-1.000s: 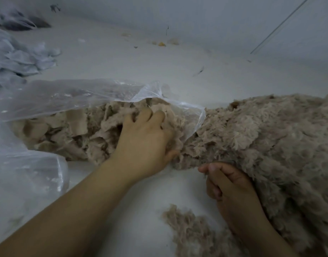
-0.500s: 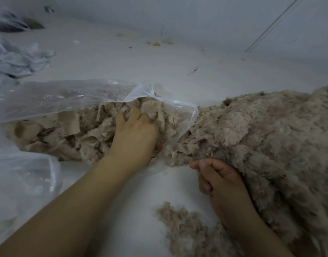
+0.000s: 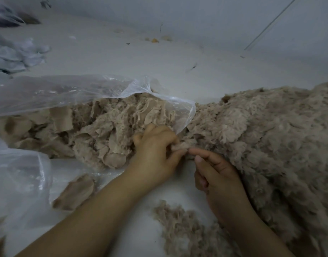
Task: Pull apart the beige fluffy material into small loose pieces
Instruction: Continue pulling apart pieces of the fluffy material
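My left hand (image 3: 155, 154) sits at the centre of the frame, its fingers curled round a small tuft (image 3: 181, 146) at the near edge of the beige fluffy material (image 3: 261, 138), pinching it between thumb and fingers. My right hand (image 3: 220, 175) is just beside it, lower right of centre, with the forefinger stretched toward that same tuft and the other fingers curled against the fleece; whether it actually grips any fibre I cannot tell.

The big fluffy mass fills the right side of the frame and runs down to the lower right corner. To the left of my hands, a clear plastic bag (image 3: 70, 89) lies open on its side across the left half, packed with torn beige pieces (image 3: 96, 130). One flat scrap (image 3: 76, 191) lies on the plastic at lower left. A loose heap of pulled fibres (image 3: 180, 227) rests on the pale surface (image 3: 141, 58) at bottom centre, between my forearms. In the upper left corner lies crumpled greyish-white material (image 3: 15, 54), well apart from the bag.
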